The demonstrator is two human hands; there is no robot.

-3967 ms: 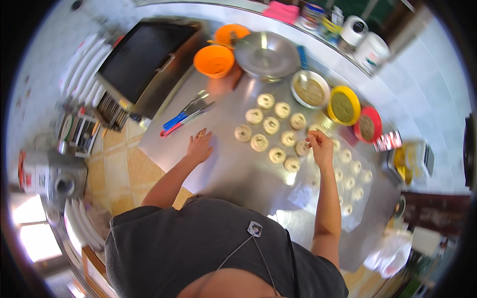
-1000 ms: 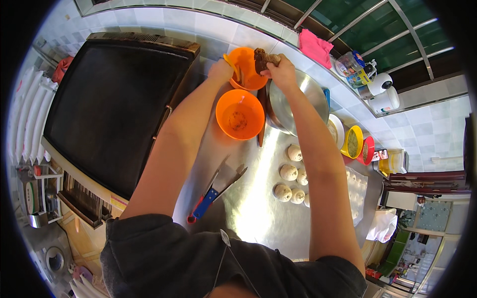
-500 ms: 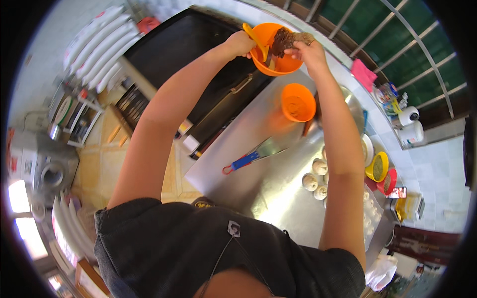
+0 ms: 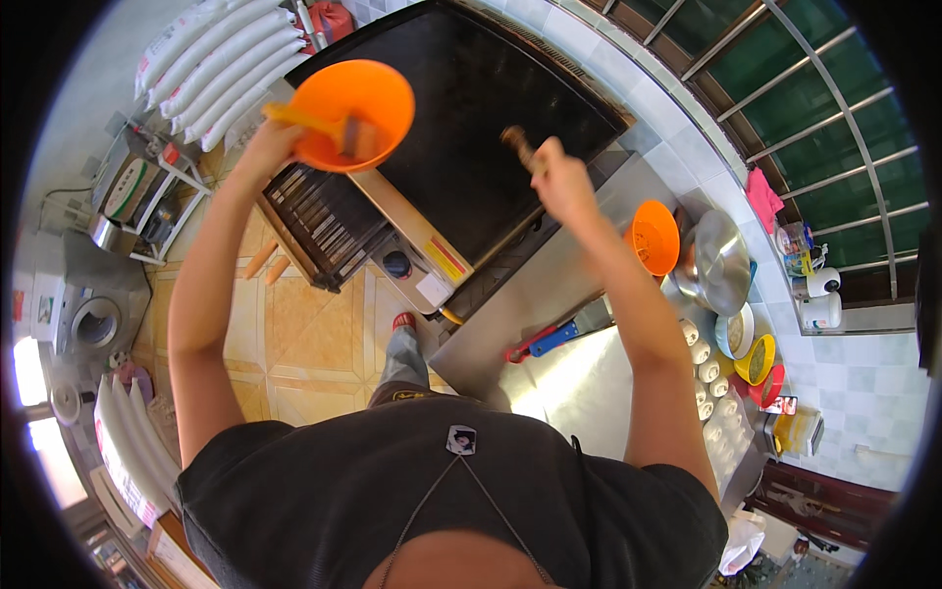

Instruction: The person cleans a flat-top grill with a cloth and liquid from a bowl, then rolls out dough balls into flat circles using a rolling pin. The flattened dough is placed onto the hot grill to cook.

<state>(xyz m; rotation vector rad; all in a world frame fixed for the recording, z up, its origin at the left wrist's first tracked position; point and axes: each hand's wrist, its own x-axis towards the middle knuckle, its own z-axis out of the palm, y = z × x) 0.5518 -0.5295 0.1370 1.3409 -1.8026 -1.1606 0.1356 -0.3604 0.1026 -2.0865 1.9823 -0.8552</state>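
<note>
Gripping an orange bowl [image 4: 378, 90] by its rim, the left hand [image 4: 265, 150] holds it at the left edge of the black griddle [image 4: 456, 118]; a yellow-handled tool [image 4: 312, 120] leans inside. The right hand [image 4: 562, 185] closes around a brown item [image 4: 518, 145], apparently a brush though blurred, above the griddle.

bowl [image 4: 388, 98]: orange | handle [image 4: 300, 117]: yellow | griddle [image 4: 461, 118]: black | shirt [image 4: 334, 471]: dark grey

L hand [image 4: 267, 147] gripping — R hand [image 4: 562, 184] fisted — both fwd
</note>
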